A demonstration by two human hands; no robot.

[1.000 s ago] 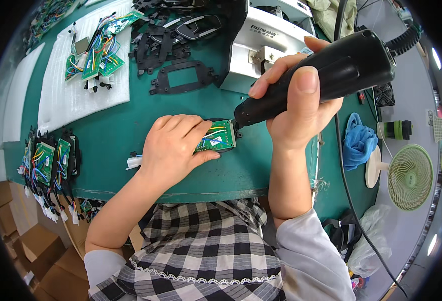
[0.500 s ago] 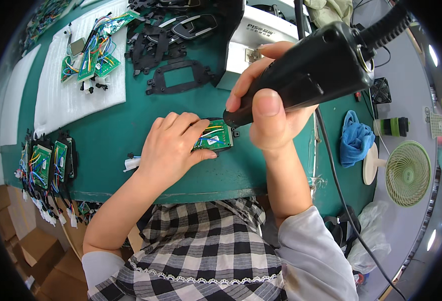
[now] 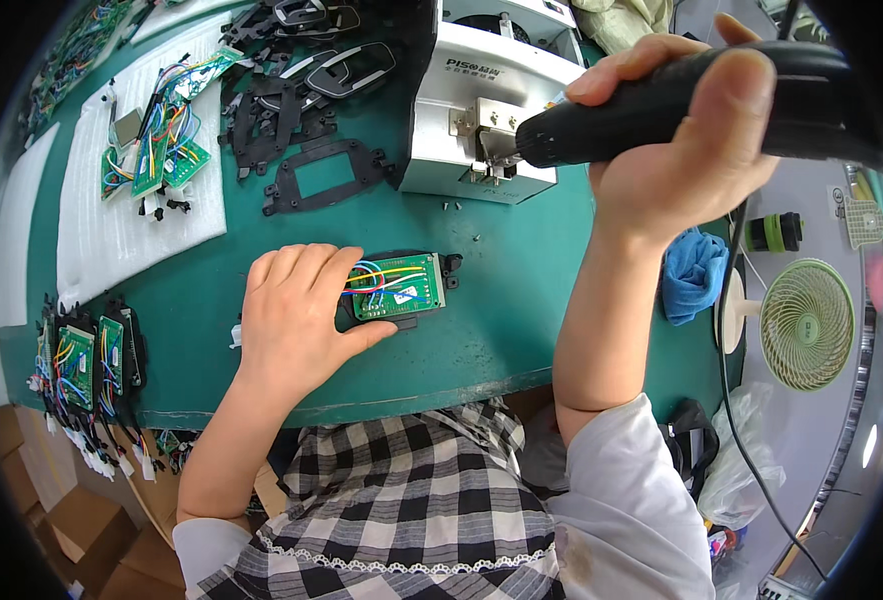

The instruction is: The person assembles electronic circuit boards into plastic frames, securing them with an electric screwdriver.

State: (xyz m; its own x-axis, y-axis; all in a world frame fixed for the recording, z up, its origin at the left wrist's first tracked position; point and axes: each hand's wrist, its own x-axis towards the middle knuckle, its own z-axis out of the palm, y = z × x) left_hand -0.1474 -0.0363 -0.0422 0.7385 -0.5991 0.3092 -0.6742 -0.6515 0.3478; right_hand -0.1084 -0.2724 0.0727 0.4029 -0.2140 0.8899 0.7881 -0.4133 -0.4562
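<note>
Fingers of left hand (image 3: 291,325) part-spread, gripping left end of circuit board (image 3: 411,285), near side of green table (image 3: 511,320). Right hand (image 3: 686,165) closed round black power tool (image 3: 601,135), nose beside silver machine (image 3: 436,135).

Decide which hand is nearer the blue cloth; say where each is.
Right. The right hand is just above the cloth in the picture; the left hand, at the board, is well to its left.

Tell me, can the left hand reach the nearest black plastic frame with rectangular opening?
Probably yes, after releasing the green wired circuit board: only green tabletop shows between left hand and black frame.
</note>
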